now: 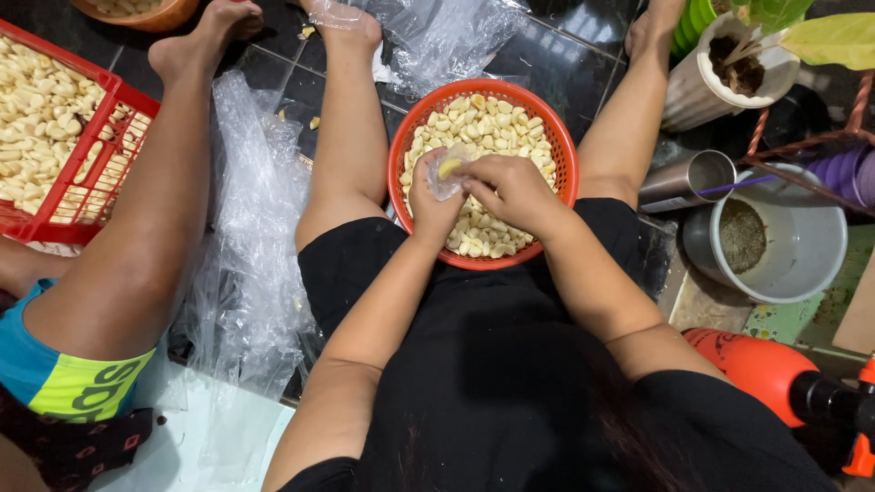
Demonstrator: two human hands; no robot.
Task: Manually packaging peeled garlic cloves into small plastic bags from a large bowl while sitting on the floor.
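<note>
While the person sat on the dark tiled floor (556, 64), both hands met over a round orange basket (406, 150) of peeled garlic cloves (492, 128) set between the legs. The left hand (433, 205) had its fingers closed around a small clear plastic bag (448, 171) with a clove inside. The right hand (512, 187) pinched the bag's edge with curled fingers. A red crate (109, 137) of cloves lay well apart at the left, beside another person's leg (155, 210).
</note>
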